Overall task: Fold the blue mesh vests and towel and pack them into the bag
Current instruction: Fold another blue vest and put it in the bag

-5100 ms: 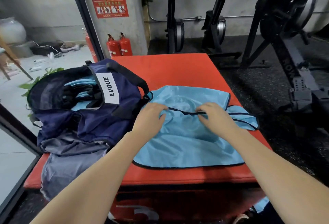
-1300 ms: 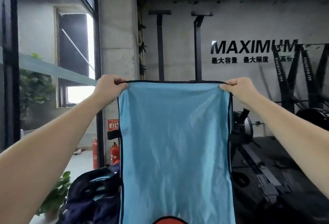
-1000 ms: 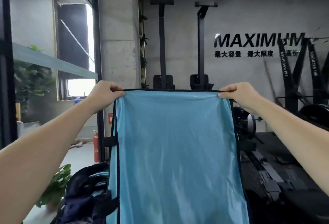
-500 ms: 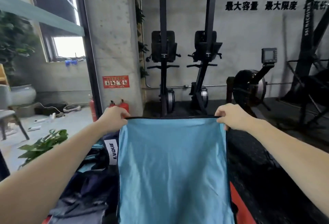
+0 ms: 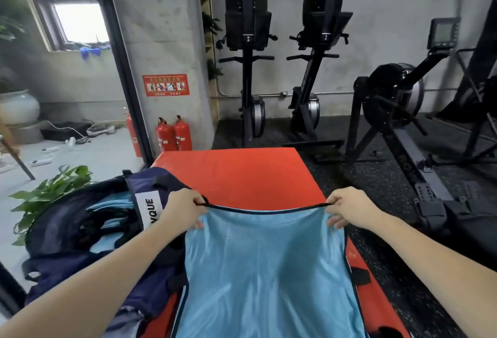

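A light blue mesh vest (image 5: pixel 263 270) with black trim hangs stretched between my hands above the red padded box (image 5: pixel 242 173). My left hand (image 5: pixel 183 211) pinches its top left corner and my right hand (image 5: pixel 347 208) pinches its top right corner. The vest's lower part drops out of view at the bottom edge. To the left lies the open navy bag (image 5: pixel 88 230) with a white label, and folded blue vests (image 5: pixel 113 204) show inside it. A grey cloth (image 5: pixel 126 321), perhaps the towel, lies at the bag's near side.
The far half of the red box top is bare. Two red fire extinguishers (image 5: pixel 174 134) stand by the concrete pillar. Upright exercise machines (image 5: pixel 250 68) and a rowing machine (image 5: pixel 403 128) stand on the black floor behind and right. A green plant (image 5: pixel 51 195) sits left of the bag.
My hands have lowered the stretched vest from chest height toward the red box. The view has tilted down, so the box top and the bag show again.
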Action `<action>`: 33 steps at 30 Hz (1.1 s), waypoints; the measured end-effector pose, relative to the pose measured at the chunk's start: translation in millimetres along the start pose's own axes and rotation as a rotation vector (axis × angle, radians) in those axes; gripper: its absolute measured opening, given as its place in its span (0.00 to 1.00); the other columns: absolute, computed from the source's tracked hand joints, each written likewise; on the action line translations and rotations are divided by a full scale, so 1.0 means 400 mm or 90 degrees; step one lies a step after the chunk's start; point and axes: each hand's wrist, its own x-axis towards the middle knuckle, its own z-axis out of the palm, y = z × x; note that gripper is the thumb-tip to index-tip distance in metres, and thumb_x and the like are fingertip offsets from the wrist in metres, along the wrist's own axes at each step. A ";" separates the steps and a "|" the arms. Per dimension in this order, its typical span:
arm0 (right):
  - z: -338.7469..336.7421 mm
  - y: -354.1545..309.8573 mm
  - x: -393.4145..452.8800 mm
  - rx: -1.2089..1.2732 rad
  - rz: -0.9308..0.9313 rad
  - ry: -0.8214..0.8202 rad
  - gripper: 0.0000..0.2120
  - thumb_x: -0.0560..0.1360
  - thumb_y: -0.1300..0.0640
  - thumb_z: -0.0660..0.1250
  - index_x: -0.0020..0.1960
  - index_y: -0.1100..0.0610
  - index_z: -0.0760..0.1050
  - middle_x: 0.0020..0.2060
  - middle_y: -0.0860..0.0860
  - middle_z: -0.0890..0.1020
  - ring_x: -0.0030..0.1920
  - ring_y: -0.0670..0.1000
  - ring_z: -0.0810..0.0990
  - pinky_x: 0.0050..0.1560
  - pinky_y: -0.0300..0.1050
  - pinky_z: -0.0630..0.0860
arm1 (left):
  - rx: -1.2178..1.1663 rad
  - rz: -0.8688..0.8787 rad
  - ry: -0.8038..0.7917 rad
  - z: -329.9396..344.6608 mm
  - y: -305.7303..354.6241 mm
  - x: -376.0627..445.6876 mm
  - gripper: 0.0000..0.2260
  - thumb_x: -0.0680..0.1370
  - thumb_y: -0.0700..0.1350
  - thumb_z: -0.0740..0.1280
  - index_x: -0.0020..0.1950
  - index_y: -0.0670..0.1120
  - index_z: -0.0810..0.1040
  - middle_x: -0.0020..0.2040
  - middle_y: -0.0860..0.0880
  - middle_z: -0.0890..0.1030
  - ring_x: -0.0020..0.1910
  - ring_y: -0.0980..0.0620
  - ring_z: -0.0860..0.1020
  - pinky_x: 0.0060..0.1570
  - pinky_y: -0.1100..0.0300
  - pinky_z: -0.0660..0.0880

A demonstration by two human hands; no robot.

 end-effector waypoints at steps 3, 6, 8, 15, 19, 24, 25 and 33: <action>-0.008 -0.029 0.089 0.035 -0.010 0.034 0.03 0.75 0.70 0.69 0.46 0.64 0.80 0.39 0.67 0.83 0.38 0.60 0.86 0.42 0.54 0.84 | 0.008 0.023 0.015 -0.016 0.037 0.095 0.05 0.71 0.36 0.74 0.39 0.45 0.83 0.39 0.46 0.84 0.42 0.47 0.83 0.48 0.53 0.81; -0.046 -0.089 0.177 0.044 -0.030 0.107 0.04 0.76 0.71 0.67 0.47 0.65 0.81 0.41 0.65 0.84 0.32 0.55 0.85 0.41 0.55 0.84 | -0.015 0.054 0.086 -0.045 0.097 0.198 0.03 0.73 0.39 0.73 0.40 0.44 0.84 0.40 0.44 0.83 0.44 0.44 0.82 0.51 0.52 0.77; -0.096 -0.155 0.216 0.043 -0.053 0.164 0.07 0.77 0.72 0.64 0.51 0.67 0.80 0.44 0.66 0.83 0.25 0.48 0.82 0.34 0.44 0.83 | -0.012 0.087 0.143 -0.091 0.159 0.247 0.03 0.75 0.42 0.73 0.44 0.44 0.85 0.41 0.48 0.82 0.42 0.50 0.79 0.49 0.60 0.72; -0.342 -0.438 0.200 -0.110 -0.274 0.375 0.08 0.78 0.59 0.66 0.52 0.60 0.82 0.43 0.57 0.84 0.50 0.58 0.82 0.56 0.47 0.76 | -0.049 0.209 0.338 -0.361 0.399 0.298 0.06 0.79 0.44 0.68 0.49 0.43 0.84 0.41 0.47 0.81 0.40 0.49 0.78 0.46 0.59 0.74; -0.443 -0.535 0.119 -0.085 -0.360 0.436 0.09 0.78 0.56 0.66 0.55 0.56 0.82 0.48 0.55 0.85 0.50 0.51 0.82 0.59 0.44 0.75 | -0.063 0.266 0.426 -0.498 0.483 0.233 0.07 0.80 0.45 0.67 0.50 0.44 0.84 0.41 0.48 0.80 0.40 0.51 0.76 0.42 0.60 0.70; -0.456 -0.529 -0.026 -0.026 -0.405 0.427 0.08 0.77 0.59 0.70 0.56 0.57 0.82 0.49 0.53 0.85 0.49 0.49 0.82 0.59 0.41 0.75 | -0.052 0.323 0.460 -0.537 0.467 0.090 0.09 0.80 0.47 0.68 0.54 0.45 0.84 0.44 0.51 0.80 0.44 0.53 0.77 0.46 0.61 0.69; -0.446 -0.511 -0.056 -0.028 -0.406 0.420 0.08 0.77 0.59 0.70 0.55 0.57 0.82 0.50 0.52 0.85 0.50 0.49 0.82 0.61 0.43 0.75 | -0.051 0.329 0.455 -0.527 0.448 0.053 0.09 0.80 0.47 0.68 0.54 0.45 0.84 0.44 0.52 0.80 0.44 0.54 0.77 0.46 0.62 0.69; -0.233 -0.168 -0.332 -0.121 -0.325 0.235 0.05 0.70 0.57 0.78 0.42 0.50 0.83 0.37 0.44 0.84 0.37 0.42 0.79 0.38 0.29 0.69 | -0.024 0.294 0.307 -0.230 0.144 -0.255 0.08 0.75 0.36 0.71 0.49 0.47 0.86 0.47 0.49 0.85 0.48 0.50 0.81 0.52 0.59 0.73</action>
